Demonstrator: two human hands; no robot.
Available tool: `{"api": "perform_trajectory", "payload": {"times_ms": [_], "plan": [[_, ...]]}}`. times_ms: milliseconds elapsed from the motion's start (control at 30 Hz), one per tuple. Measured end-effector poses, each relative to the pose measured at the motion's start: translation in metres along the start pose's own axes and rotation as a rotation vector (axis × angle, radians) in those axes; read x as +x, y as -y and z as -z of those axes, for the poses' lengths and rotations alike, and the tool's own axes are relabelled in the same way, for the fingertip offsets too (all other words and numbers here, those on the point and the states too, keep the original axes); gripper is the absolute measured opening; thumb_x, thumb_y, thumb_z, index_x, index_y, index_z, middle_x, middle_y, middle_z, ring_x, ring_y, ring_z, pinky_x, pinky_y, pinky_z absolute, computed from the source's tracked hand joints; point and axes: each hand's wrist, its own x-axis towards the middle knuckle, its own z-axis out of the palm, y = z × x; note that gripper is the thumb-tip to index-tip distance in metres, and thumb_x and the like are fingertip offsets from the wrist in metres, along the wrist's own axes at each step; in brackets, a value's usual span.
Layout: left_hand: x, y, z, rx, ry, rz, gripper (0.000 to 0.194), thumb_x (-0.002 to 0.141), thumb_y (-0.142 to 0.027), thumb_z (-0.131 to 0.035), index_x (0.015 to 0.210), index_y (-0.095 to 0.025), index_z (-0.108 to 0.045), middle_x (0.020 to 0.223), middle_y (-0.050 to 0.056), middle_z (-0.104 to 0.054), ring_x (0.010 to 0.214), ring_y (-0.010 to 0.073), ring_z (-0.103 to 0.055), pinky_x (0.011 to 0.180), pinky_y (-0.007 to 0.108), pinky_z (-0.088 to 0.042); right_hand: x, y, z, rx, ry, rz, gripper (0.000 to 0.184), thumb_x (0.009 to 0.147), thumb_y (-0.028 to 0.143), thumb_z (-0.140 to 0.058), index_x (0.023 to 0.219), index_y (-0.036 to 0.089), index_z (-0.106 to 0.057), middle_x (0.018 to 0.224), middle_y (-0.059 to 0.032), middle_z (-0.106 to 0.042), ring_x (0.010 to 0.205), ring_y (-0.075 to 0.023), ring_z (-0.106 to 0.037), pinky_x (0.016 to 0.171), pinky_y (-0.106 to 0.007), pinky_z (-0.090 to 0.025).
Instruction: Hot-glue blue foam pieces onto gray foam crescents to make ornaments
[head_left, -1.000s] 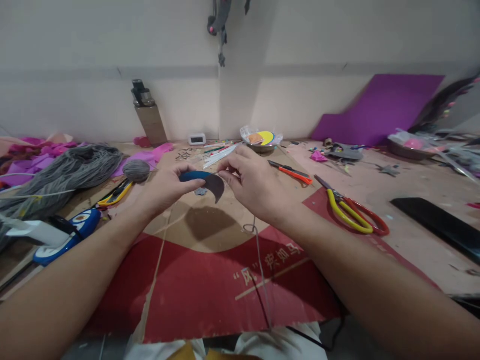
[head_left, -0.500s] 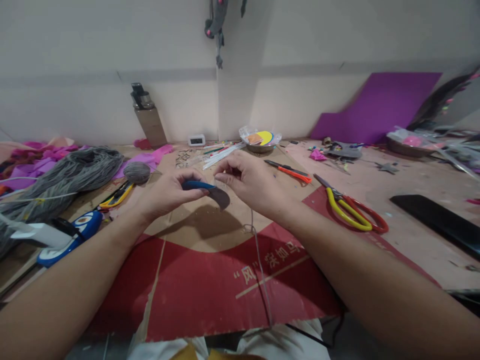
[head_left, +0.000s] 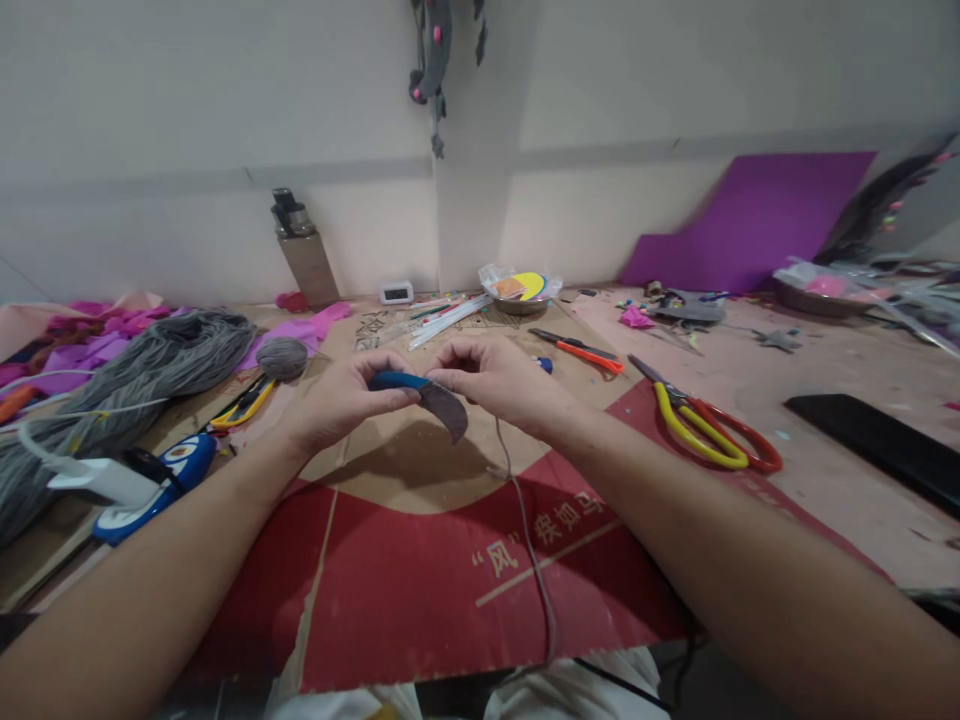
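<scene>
My left hand is closed around one end of a curved grey felt piece with a blue upper edge, holding it above the cardboard. My right hand is pinched at the top edge of that piece, its fingertips touching or nearly touching it. What sits between those fingertips is too small to make out. From below the right hand a thin grey yarn trails down over the red printed cardboard toward my lap. A blue object shows partly behind the right hand.
Yellow-and-red-handled scissors, orange-handled scissors and a black flat object lie to the right. At left are a grey yarn ball, a yellow cutter, grey yarn skeins and a white plug.
My right hand has come down and closer to the felt piece's edge. The felt piece is tilted more steeply downward. The whole view has shifted slightly.
</scene>
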Motion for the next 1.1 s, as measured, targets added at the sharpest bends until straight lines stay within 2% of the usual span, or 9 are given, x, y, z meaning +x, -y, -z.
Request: {"api": "perform_trajectory", "payload": {"times_ms": [167, 400, 567, 833, 900, 967, 1033, 1100], "plan": [[-0.001, 0.002, -0.001, -0.019, 0.008, 0.002, 0.025, 0.075, -0.039, -0.073, 0.083, -0.017, -0.066, 0.074, 0.000, -0.062, 0.067, 0.0111, -0.055, 0.060, 0.021, -0.041, -0.003, -0.002, -0.003, 0.220, 0.058, -0.153, 0.023, 0.074, 0.038, -0.067, 0.072, 0.018, -0.056, 0.061, 0.0051, -0.050, 0.052, -0.0062, -0.039, 0.048, -0.021, -0.028], [-0.001, 0.000, 0.000, 0.029, 0.006, -0.133, 0.021, 0.076, -0.038, -0.071, 0.082, -0.018, -0.068, 0.083, 0.005, -0.068, 0.078, 0.0168, -0.063, 0.073, 0.028, -0.050, -0.006, 0.004, -0.002, 0.289, 0.132, -0.243, 0.020, 0.073, 0.035, -0.069, 0.071, 0.019, -0.057, 0.061, 0.0052, -0.051, 0.053, -0.0063, -0.042, 0.046, -0.019, -0.030], [0.000, -0.003, 0.001, 0.052, 0.045, -0.313, 0.013, 0.078, -0.034, -0.070, 0.079, -0.021, -0.070, 0.090, 0.008, -0.068, 0.090, 0.0195, -0.063, 0.085, 0.034, -0.049, -0.005, 0.000, -0.001, 0.283, 0.178, -0.223, 0.016, 0.071, 0.029, -0.071, 0.069, 0.019, -0.059, 0.061, 0.0043, -0.053, 0.054, -0.0070, -0.044, 0.047, -0.020, -0.033], [0.000, -0.001, 0.000, 0.098, -0.021, -0.426, 0.011, 0.078, -0.034, -0.071, 0.073, -0.024, -0.071, 0.111, 0.008, -0.060, 0.104, 0.0213, -0.057, 0.092, 0.037, -0.045, -0.008, 0.005, -0.006, 0.266, 0.193, -0.235, 0.015, 0.074, 0.027, -0.068, 0.070, 0.019, -0.055, 0.060, 0.0056, -0.055, 0.053, -0.0067, -0.048, 0.052, -0.021, -0.037], [0.002, 0.000, -0.003, 0.106, -0.110, -0.413, 0.009, 0.075, -0.032, -0.073, 0.080, -0.024, -0.070, 0.120, 0.008, -0.058, 0.112, 0.0231, -0.053, 0.096, 0.039, -0.043, -0.007, 0.005, -0.007, 0.259, 0.159, -0.210, 0.016, 0.074, 0.028, -0.067, 0.071, 0.019, -0.055, 0.060, 0.0055, -0.055, 0.053, -0.0067, -0.047, 0.051, -0.021, -0.036], [0.005, 0.001, -0.006, 0.085, -0.248, -0.350, 0.029, 0.069, -0.030, -0.077, 0.096, -0.025, -0.066, 0.125, 0.009, -0.056, 0.114, 0.0240, -0.052, 0.093, 0.038, -0.044, -0.005, 0.003, -0.008, 0.252, 0.079, -0.172, 0.019, 0.075, 0.030, -0.066, 0.070, 0.019, -0.053, 0.060, 0.0052, -0.055, 0.053, -0.0070, -0.047, 0.051, -0.022, -0.036], [0.007, 0.001, -0.011, 0.032, -0.354, -0.237, 0.043, 0.067, -0.029, -0.077, 0.107, -0.022, -0.060, 0.121, 0.010, -0.057, 0.108, 0.0225, -0.055, 0.087, 0.035, -0.047, -0.003, 0.000, -0.009, 0.233, -0.023, -0.132, 0.021, 0.075, 0.033, -0.066, 0.070, 0.019, -0.051, 0.061, 0.0043, -0.056, 0.054, -0.0081, -0.049, 0.053, -0.023, -0.038], [0.007, 0.001, -0.015, -0.031, -0.370, -0.093, 0.037, 0.071, -0.029, -0.072, 0.104, -0.018, -0.059, 0.107, 0.008, -0.062, 0.096, 0.0195, -0.058, 0.082, 0.032, -0.047, -0.001, -0.005, -0.010, 0.199, -0.107, -0.093, 0.021, 0.075, 0.035, -0.065, 0.071, 0.019, -0.051, 0.064, 0.0031, -0.057, 0.058, -0.0097, -0.052, 0.056, -0.025, -0.040]]}}
